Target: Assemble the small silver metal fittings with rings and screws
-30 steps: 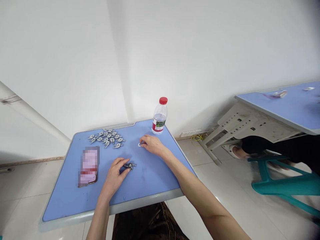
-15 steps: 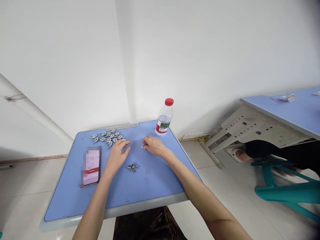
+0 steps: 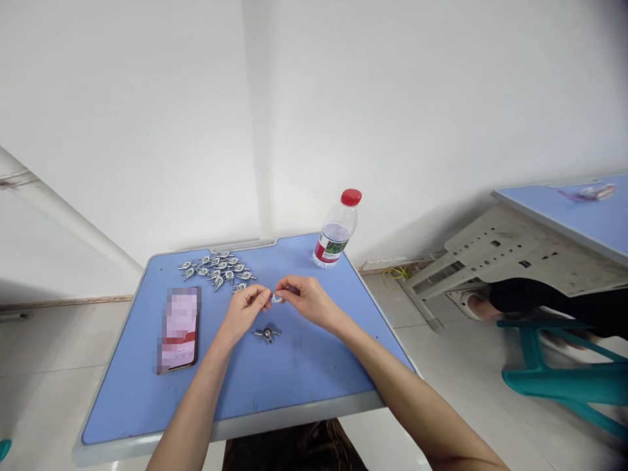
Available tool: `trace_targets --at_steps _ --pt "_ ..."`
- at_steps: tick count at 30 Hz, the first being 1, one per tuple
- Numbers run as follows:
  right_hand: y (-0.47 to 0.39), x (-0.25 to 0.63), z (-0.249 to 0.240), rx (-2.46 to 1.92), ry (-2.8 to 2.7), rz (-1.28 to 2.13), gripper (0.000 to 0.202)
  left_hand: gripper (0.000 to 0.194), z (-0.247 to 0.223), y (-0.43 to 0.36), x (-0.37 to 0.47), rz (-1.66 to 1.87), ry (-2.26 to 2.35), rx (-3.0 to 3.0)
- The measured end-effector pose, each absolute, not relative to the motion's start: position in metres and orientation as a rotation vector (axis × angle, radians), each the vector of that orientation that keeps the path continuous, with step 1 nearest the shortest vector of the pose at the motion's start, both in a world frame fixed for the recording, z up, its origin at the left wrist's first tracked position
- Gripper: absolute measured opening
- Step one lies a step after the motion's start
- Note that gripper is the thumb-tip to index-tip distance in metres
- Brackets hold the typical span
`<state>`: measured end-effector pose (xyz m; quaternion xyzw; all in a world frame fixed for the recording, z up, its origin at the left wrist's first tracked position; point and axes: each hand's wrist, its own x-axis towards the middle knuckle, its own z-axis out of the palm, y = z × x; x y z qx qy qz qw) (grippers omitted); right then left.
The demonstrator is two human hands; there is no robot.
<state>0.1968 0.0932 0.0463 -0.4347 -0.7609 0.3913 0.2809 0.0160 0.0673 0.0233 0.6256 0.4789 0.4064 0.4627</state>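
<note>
Over the blue desk (image 3: 304,366), my left hand (image 3: 248,311) and my right hand (image 3: 307,301) meet fingertip to fingertip. Between them is a small pale metal piece (image 3: 277,298), pinched by my right thumb and finger. My left thumb and forefinger are pressed together at its left side; whether they grip it too is hard to see. Below the hands a metal part with several arms (image 3: 267,334) lies on the desk. Several similar small metal parts (image 3: 220,265) are spread in a group behind my left hand.
A phone (image 3: 180,330) lies at the desk's left. A red-capped water bottle (image 3: 335,232) stands at the back right. Further right are another blue desk (image 3: 589,209), a teal stool (image 3: 564,379) and a person's leg (image 3: 524,297). A wall rises behind the desk.
My left hand has moved right, away from the group of parts, and its open fingers have closed. Both hands now meet around the small piece. The view has shifted slightly.
</note>
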Motion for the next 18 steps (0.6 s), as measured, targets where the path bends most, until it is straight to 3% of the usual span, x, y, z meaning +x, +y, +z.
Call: trace_targets --at_steps 6,18 --pt "0.086 0.195 0.040 -1.139 -1.970 0.942 0.016 0.034 0.020 0.063 0.019 0.949 1.192 1.565" --pt "0.083 0.208 0.051 -1.245 -2.075 1.065 0.015 0.021 0.038 0.054 0.017 0.849 1.227 1.783"
